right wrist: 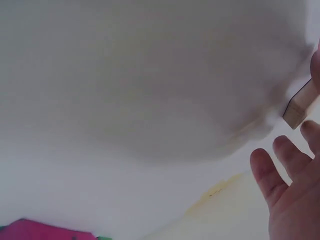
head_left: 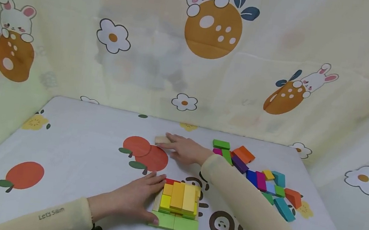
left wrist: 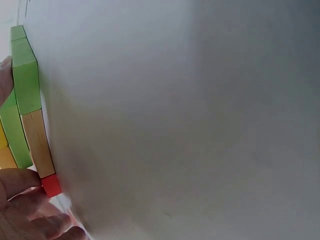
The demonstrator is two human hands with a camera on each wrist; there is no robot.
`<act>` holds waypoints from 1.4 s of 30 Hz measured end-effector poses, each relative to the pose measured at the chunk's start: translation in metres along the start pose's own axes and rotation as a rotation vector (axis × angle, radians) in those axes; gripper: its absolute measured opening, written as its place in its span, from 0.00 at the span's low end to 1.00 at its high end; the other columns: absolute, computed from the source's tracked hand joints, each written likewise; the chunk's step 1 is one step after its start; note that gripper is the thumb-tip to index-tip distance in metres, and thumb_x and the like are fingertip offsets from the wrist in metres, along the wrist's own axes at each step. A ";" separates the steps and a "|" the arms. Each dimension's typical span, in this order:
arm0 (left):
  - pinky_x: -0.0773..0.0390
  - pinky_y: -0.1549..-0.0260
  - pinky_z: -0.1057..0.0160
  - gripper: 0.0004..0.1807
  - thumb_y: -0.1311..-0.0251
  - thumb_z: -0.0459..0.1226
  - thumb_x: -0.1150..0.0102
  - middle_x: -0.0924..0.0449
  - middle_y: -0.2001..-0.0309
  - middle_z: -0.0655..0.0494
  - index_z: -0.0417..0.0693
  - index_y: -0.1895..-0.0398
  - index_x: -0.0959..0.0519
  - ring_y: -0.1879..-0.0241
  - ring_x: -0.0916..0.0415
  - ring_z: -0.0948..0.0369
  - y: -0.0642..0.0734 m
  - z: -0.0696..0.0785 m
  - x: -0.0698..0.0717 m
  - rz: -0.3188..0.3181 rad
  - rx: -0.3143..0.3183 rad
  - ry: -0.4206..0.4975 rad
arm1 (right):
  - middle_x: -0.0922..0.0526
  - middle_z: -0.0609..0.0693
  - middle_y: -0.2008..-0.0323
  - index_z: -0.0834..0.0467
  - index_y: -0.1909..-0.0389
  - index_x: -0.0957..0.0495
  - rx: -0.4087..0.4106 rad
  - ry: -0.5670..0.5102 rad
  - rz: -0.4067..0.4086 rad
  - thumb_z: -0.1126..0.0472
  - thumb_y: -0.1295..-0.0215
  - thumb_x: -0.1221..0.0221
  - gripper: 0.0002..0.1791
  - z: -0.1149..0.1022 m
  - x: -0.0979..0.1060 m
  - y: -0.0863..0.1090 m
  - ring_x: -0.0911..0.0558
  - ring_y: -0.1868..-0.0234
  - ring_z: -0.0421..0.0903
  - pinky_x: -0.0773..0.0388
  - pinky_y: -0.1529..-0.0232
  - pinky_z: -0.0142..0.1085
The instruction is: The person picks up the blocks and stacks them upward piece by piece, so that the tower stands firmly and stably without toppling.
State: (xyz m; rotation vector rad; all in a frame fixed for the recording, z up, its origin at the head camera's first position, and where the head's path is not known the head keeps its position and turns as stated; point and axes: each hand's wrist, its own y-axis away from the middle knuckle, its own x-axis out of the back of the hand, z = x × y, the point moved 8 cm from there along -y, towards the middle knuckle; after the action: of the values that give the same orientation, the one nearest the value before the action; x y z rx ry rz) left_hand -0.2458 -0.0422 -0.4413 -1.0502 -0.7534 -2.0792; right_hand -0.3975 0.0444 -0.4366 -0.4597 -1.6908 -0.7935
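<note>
Building-block structure (head_left: 176, 206): located on the near part of the printed tablecloth (head_left: 80, 148). I check the layout on my feeds from left to right.

Left hand (head_left: 131, 196): fingers relaxed and spread, grasping nothing that I can confirm; it touches the structure's left side. The thumb meets the light green block (head_left: 162, 220) at the near end; the fingertips lie by the red block (head_left: 170, 181) at the far end. Risk: I judge that excess sideways pressure here would shift the lower layers and dislodge the two yellow planks (head_left: 189, 198) on top.

Plain wooden block (head_left: 160, 139): located beyond the structure and apart from it. The right hand (head_left: 185, 149) appears to pinch it between thumb and finger, remaining fingers extended. I cannot tell whether the block is lifted. Risk: the hold looks close to one end, so the block could rotate or slip if pressure drops.

Right sleeve (head_left: 250, 199): crosses between the structure and the loose coloured blocks (head_left: 261, 180), which lie in an irregular cluster at the right. Risk: a low return path could clip the structure; an outward elbow could sweep the cluster toward the table edge.
</note>
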 end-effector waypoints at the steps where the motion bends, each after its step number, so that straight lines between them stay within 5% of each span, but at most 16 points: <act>1: 0.35 0.27 0.41 0.56 0.53 0.58 0.23 0.41 0.20 0.49 0.44 0.23 0.35 0.20 0.48 0.42 0.000 0.001 0.000 0.000 -0.002 -0.001 | 0.45 0.51 0.18 0.32 0.24 0.38 -0.007 0.012 0.002 0.57 0.23 0.44 0.32 0.000 0.001 -0.001 0.42 0.19 0.53 0.37 0.23 0.56; 8: 0.35 0.27 0.42 0.56 0.53 0.58 0.23 0.41 0.21 0.49 0.43 0.23 0.35 0.20 0.48 0.42 -0.001 0.003 0.000 0.005 -0.009 -0.007 | 0.21 0.53 0.42 0.42 0.34 0.22 -0.049 0.032 0.055 0.53 0.26 0.41 0.21 0.007 0.007 0.020 0.24 0.43 0.50 0.23 0.36 0.45; 14: 0.35 0.27 0.42 0.56 0.53 0.58 0.23 0.41 0.20 0.49 0.43 0.23 0.36 0.20 0.48 0.43 -0.001 0.003 0.003 0.003 -0.004 -0.016 | 0.18 0.51 0.52 0.45 0.41 0.19 -0.100 -0.035 0.032 0.54 0.30 0.35 0.18 0.020 -0.001 0.063 0.25 0.53 0.46 0.20 0.49 0.41; 18: 0.35 0.27 0.42 0.56 0.53 0.58 0.23 0.41 0.20 0.49 0.43 0.23 0.36 0.20 0.49 0.43 0.000 0.003 0.003 0.005 -0.005 -0.011 | 0.20 0.49 0.59 0.45 0.51 0.15 -0.060 -0.031 0.076 0.56 0.31 0.34 0.10 0.024 -0.007 0.091 0.25 0.59 0.44 0.22 0.58 0.34; 23: 0.35 0.27 0.41 0.56 0.53 0.57 0.22 0.42 0.20 0.48 0.42 0.23 0.36 0.20 0.49 0.42 0.002 0.005 0.005 0.011 -0.014 -0.004 | 0.22 0.47 0.62 0.47 0.55 0.21 -0.042 -0.011 0.145 0.63 0.33 0.33 0.11 0.022 -0.011 0.118 0.24 0.62 0.42 0.21 0.61 0.30; 31: 0.36 0.27 0.40 0.56 0.53 0.56 0.22 0.42 0.20 0.47 0.41 0.23 0.36 0.20 0.49 0.40 0.004 0.005 0.005 0.015 -0.018 0.016 | 0.19 0.50 0.56 0.58 0.43 0.23 -0.313 -0.164 0.173 0.56 0.38 0.29 0.25 0.044 -0.024 0.135 0.20 0.56 0.44 0.15 0.48 0.42; 42: 0.38 0.26 0.38 0.57 0.53 0.56 0.21 0.42 0.20 0.45 0.39 0.24 0.36 0.21 0.49 0.39 0.003 0.006 0.001 0.026 -0.049 0.023 | 0.18 0.46 0.63 0.57 0.53 0.16 -0.341 -0.291 0.279 0.53 0.39 0.28 0.17 0.058 -0.031 0.148 0.24 0.61 0.42 0.18 0.56 0.37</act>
State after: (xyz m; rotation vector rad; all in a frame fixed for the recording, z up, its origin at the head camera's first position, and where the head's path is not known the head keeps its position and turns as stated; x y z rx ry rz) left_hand -0.2413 -0.0393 -0.4370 -1.0554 -0.6775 -2.0937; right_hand -0.3304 0.1913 -0.4342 -1.0666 -1.7065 -0.8389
